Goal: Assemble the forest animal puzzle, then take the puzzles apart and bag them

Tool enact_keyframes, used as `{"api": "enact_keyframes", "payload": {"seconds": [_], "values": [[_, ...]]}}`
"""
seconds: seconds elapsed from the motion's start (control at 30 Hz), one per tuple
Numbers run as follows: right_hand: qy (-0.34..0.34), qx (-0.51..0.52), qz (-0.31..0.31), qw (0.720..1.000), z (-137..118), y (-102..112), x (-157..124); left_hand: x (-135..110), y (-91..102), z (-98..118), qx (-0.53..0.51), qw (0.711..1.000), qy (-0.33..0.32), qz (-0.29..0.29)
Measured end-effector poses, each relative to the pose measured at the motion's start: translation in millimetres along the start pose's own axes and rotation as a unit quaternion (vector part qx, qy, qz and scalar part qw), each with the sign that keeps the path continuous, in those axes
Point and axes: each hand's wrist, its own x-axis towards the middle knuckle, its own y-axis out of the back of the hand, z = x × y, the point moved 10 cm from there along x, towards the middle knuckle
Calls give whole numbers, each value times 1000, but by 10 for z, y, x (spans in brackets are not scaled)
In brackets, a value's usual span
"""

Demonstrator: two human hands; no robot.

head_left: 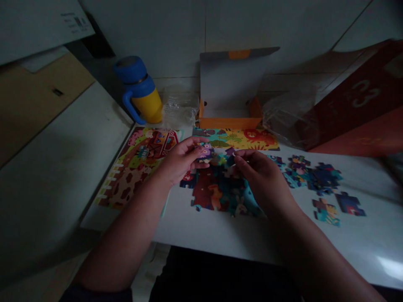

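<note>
The purple puzzle piece [205,153] is held in the air above the table, in the pinch of the left hand [179,161], between the thumb and the curled fingers. Just beside it, the right hand [261,178] has the thumb and first finger pressed together on a small puzzle piece [231,161], and the fingers hide most of this piece, so its picture cannot be seen well. The two hands are close, but they do not touch. Under them lies the partly joined puzzle [214,193], with brown, blue and orange colours, on the white table [362,239]. To the right of it are loose groups of joined pieces [324,178] and two separate groups [325,212] [350,204], a little apart from each other. On the left, a colourful picture sheet [135,167] lies flat, and a long picture strip with a red lion [236,139] lies behind the puzzle. Farther back stand an open orange and grey box [231,88], a clear plastic bag [179,110], and a blue and yellow bottle [140,90] with a handle. At the right, a red box [355,100] with a white number 3 leans behind another plastic bag [283,113].
</note>
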Motion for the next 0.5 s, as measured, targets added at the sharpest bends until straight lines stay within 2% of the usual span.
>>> {"api": "enact_keyframes", "payload": {"seconds": [0.07, 0.17, 0.23, 0.3, 0.4, 0.5], "values": [[3, -4, 23, 1000, -35, 226, -18, 33, 111, 16, -3, 999, -8, 36], [-9, -55, 71, 996, -62, 739, -125, 65, 256, 47, -11, 996, -19, 83], [-26, -141, 95, 985, -63, 1111, -259, 67, 313, 78, -16, 994, -26, 105], [-58, -261, 98, 959, -22, 1417, -427, 55, 341, 110, -15, 992, -31, 122], [-102, -364, 44, 925, 121, 1598, -676, 33, 336, 160, -6, 991, -37, 131], [-106, -379, 10, 919, 207, 1560, -856, 37, 326, 181, 1, 991, -36, 130]]}}
